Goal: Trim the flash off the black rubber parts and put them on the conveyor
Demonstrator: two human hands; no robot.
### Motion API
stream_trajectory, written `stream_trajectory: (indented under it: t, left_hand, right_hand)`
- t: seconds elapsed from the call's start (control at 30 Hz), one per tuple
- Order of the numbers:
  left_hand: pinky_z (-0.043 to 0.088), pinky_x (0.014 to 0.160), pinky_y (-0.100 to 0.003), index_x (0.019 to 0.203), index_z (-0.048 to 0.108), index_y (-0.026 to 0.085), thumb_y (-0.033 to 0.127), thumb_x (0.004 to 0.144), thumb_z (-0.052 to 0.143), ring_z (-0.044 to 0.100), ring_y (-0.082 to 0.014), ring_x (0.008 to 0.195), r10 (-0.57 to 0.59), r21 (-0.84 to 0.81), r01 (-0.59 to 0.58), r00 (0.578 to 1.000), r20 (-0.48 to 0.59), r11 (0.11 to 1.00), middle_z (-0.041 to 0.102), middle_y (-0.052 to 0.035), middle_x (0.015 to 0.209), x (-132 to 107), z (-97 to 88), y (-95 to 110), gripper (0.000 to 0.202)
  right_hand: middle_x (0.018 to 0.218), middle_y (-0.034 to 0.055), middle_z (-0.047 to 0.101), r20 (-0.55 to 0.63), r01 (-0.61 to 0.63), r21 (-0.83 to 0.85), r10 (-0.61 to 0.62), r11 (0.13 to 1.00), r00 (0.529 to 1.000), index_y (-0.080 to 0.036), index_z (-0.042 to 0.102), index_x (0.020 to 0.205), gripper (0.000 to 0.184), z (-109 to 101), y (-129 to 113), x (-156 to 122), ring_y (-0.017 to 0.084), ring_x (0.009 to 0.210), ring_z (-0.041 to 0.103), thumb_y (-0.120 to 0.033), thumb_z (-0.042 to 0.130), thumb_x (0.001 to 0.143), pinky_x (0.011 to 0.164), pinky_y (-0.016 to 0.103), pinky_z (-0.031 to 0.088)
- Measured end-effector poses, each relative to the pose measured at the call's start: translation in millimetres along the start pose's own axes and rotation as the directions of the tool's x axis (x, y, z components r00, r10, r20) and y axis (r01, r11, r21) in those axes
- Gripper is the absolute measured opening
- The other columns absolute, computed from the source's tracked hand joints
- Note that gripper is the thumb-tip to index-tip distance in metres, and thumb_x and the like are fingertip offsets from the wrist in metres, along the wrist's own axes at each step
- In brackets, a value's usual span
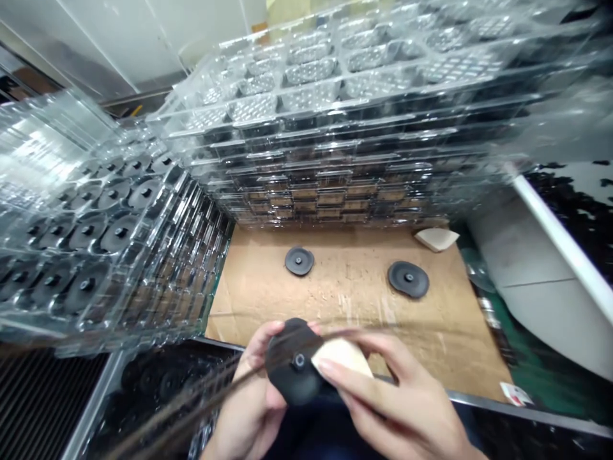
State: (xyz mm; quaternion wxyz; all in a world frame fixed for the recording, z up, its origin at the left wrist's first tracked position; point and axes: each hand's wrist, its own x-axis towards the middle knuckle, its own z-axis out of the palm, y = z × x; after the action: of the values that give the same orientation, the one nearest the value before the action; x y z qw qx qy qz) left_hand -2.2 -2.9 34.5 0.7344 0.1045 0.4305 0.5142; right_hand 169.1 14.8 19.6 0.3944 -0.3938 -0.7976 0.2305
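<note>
My left hand [253, 390] grips a black rubbery disc [292, 377] by its edge, with a small round hub showing at its centre. In my right hand [397, 396] is a cream sponge wedge [347, 358], pinched between thumb and fingers and resting against the right part of the disc's face. Two similar dark discs lie on the cardboard beyond my hands, a smaller one [299, 260] and a larger one [408, 279]. A second cream wedge [437, 239] lies at the far right of the cardboard. Blurred dark strands cross the view in front of the hands.
Brown cardboard [258, 294] covers the work surface. Behind it rises a tall stack of clear plastic trays [311, 128]. Another tray stack [158, 255] at left holds several black discs in its cups. A white-edged grey panel [541, 281] stands at right.
</note>
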Motion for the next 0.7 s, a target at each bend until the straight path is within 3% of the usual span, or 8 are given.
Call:
stream_trajectory:
  t: [0.13, 0.27, 0.43, 0.57, 0.7]
  left_hand:
    - [0.049, 0.079, -0.028, 0.089, 0.066, 0.029, 0.029, 0.040, 0.083, 0.065, -0.0204, 0.089, 0.010, -0.020, -0.010, 1.000, -0.012, 1.000, 0.070, -0.0021, 0.098, 2.3, 1.9, -0.4, 0.052]
    - [0.048, 0.083, -0.032, 0.088, 0.066, 0.029, 0.026, 0.042, 0.083, 0.064, -0.0232, 0.093, 0.008, -0.017, -0.007, 1.000, 0.016, 1.000, 0.071, -0.0050, 0.100, 4.4, 6.8, 1.7, 0.049]
    - [0.049, 0.080, -0.022, 0.087, 0.067, 0.028, 0.028, 0.040, 0.083, 0.065, -0.0166, 0.090, 0.058, -0.001, -0.058, 0.997, -0.045, 0.998, 0.072, -0.0001, 0.096, 5.8, 8.4, -0.1, 0.049]
    - [0.050, 0.079, -0.027, 0.090, 0.066, 0.030, 0.030, 0.043, 0.082, 0.065, -0.0217, 0.091, 0.020, 0.003, -0.020, 1.000, 0.002, 1.000, 0.071, -0.0045, 0.101, 5.9, 5.8, 0.0, 0.050]
    - [0.050, 0.077, -0.022, 0.088, 0.067, 0.028, 0.027, 0.040, 0.083, 0.065, -0.0182, 0.090, 0.029, -0.045, -0.030, 0.999, -0.027, 0.999, 0.071, -0.0002, 0.097, 7.3, 5.9, -1.8, 0.050]
  right_hand:
    - [0.111, 0.0099, 0.052, -0.078, 0.012, -0.002, -0.012, 1.000, 0.997, -0.021, 0.065, 0.105, 0.032, 1.9, 0.2, 0.9, 0.018, 0.099, 0.055, -0.008, 0.053, 0.078, 0.078, 0.030, 0.052]
    - [0.110, 0.0083, 0.054, -0.023, -0.028, 0.019, 0.029, 0.999, 0.999, -0.023, 0.065, 0.104, 0.034, 4.8, -1.8, -4.7, 0.016, 0.092, 0.058, -0.006, 0.052, 0.077, 0.072, 0.024, 0.054]
    - [0.114, 0.0099, 0.050, -0.052, -0.015, 0.004, 0.015, 1.000, 0.999, -0.021, 0.064, 0.107, 0.033, 5.0, 2.0, -3.2, 0.019, 0.101, 0.053, -0.008, 0.054, 0.078, 0.082, 0.030, 0.051]
    - [0.113, 0.0089, 0.050, -0.020, -0.022, -0.002, 0.022, 1.000, 1.000, -0.022, 0.065, 0.104, 0.035, 4.0, 2.5, -3.6, 0.017, 0.097, 0.055, -0.005, 0.054, 0.075, 0.076, 0.025, 0.053]
    - [0.112, 0.0101, 0.051, -0.074, -0.017, 0.009, 0.018, 1.000, 0.997, -0.021, 0.063, 0.106, 0.033, 5.2, 2.9, -0.6, 0.019, 0.099, 0.055, -0.007, 0.052, 0.079, 0.079, 0.030, 0.052]
